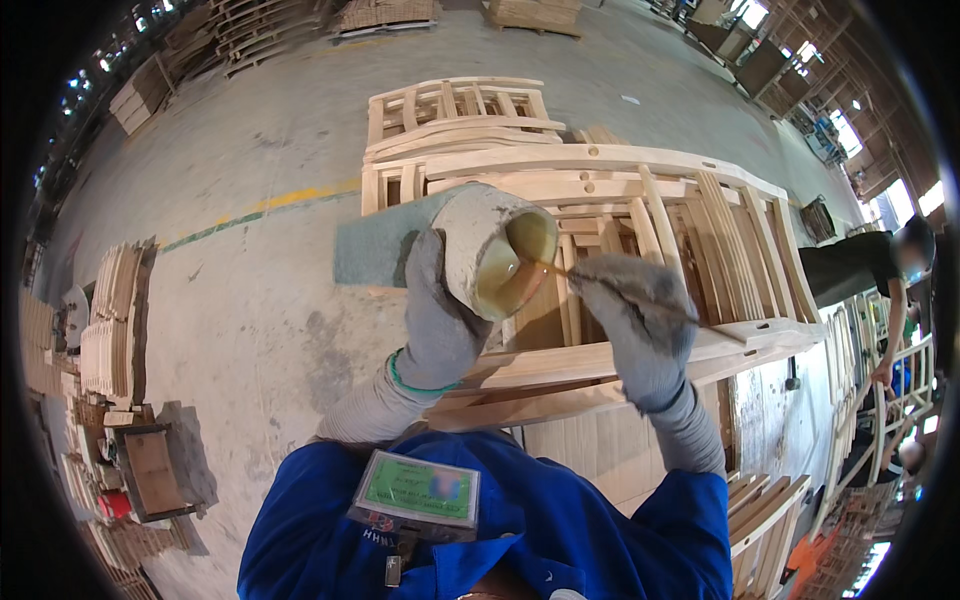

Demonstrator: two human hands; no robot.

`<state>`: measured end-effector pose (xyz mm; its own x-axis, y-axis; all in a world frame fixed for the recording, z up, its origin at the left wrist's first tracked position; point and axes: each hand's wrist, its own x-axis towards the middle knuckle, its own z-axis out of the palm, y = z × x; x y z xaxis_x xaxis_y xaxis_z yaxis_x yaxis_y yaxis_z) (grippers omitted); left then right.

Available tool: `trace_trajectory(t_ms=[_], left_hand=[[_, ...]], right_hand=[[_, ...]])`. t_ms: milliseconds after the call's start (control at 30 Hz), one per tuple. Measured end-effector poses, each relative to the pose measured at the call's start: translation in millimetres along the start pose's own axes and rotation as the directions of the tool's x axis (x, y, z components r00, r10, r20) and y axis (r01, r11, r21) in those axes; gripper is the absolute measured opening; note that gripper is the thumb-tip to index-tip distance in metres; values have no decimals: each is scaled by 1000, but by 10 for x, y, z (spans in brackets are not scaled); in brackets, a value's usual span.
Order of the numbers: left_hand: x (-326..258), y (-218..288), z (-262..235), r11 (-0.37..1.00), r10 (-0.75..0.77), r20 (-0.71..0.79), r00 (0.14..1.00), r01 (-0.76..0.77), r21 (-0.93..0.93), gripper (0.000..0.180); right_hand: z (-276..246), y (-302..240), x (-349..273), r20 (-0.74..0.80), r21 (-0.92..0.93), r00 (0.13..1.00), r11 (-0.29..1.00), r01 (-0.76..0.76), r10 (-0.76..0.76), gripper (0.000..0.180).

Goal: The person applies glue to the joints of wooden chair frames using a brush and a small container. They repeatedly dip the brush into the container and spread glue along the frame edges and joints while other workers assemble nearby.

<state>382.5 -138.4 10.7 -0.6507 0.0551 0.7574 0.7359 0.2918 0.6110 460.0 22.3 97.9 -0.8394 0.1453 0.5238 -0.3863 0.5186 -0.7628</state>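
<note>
In a grey glove, my left hand (438,325) is wrapped round a whitish, crusted cup (462,235), tilted so its mouth faces me. Yellowish, glue-like liquid (500,292) coats the inside. My right hand (640,325), also gloved, is closed on a thin wooden stick (718,331). The stick's far end reaches into the cup's mouth; its other end juts out to the right past my fingers. Both hands are above a stack of pale wooden frames (600,155) with slats. A flat blue-grey piece (372,246) shows behind the cup, its rest hidden.
A smaller stack of wooden frames (455,130) stands farther back. At the right, a person in dark clothes (860,262) is beside more wooden frames (885,400). Wood piles (112,320) and an open box (150,470) are on the left. Pallets (385,15) line the back.
</note>
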Motion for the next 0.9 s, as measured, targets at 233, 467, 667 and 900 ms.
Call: trace_trajectory(t_ms=[233,467,667,900], left_hand=[[28,-52,-5,945,122,-46,991,-102,312,93],[143,187,77,996,70,137,988,-62,-59,97],[96,80,394,994,44,130,990,-30,-108,97],[275,114,749,724,-354,133,926,361,-587,41]], right_hand=[[-135,-99,-473,141,74,952,962,262,-270,22],[-87,113,-461,-135,434,989,894,111,-57,22],[-285,218,-567,-132,343,991,936,82,-39,19],[-1314,655,452,-177,517,956,849,-110,232,21]])
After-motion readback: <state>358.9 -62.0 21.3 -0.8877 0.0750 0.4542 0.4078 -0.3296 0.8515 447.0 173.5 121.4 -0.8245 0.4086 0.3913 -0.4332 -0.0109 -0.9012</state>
